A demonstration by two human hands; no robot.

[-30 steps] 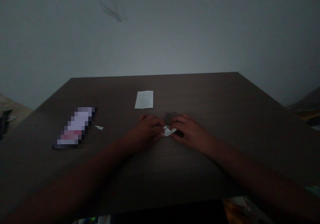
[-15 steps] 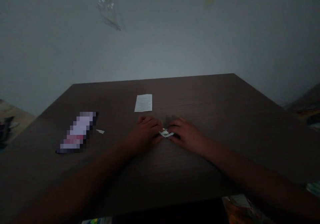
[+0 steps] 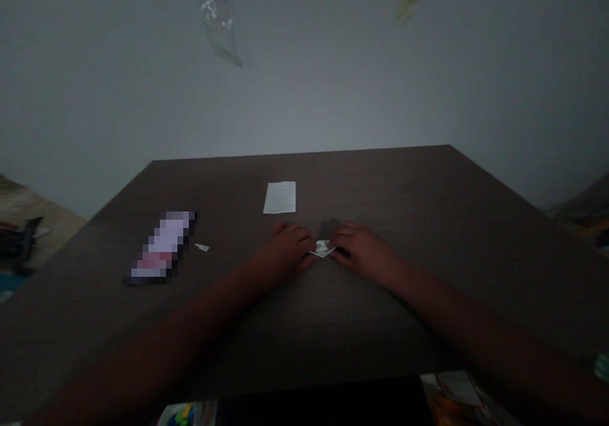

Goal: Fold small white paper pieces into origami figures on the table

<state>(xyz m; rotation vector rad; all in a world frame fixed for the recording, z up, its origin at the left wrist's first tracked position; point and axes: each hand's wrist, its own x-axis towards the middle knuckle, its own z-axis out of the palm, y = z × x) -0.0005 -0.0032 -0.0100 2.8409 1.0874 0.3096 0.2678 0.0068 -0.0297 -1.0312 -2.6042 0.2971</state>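
A small folded piece of white paper (image 3: 323, 249) lies between my hands at the middle of the table, its near edge coming to a point. My left hand (image 3: 287, 248) grips its left end, with the fingers bent over it. From the other side, my right hand (image 3: 359, 248) pinches the right end. The fingertips cover both ends, so only the centre of the paper shows. Beyond my left hand a flat square sheet with faint printed lines (image 3: 280, 197) rests on the table.
The brown table (image 3: 380, 185) reaches back to a pale wall. To the left lies a phone (image 3: 162, 248) with a lit, blurred screen, and beside it a small paper scrap (image 3: 202, 247). Below the near edge is a container with colourful things (image 3: 183, 414).
The camera view has shifted slightly, moving everything a little to the right. Between my fingers the paper has changed shape slightly, its near edge now more pointed. Both hands keep hold of it.
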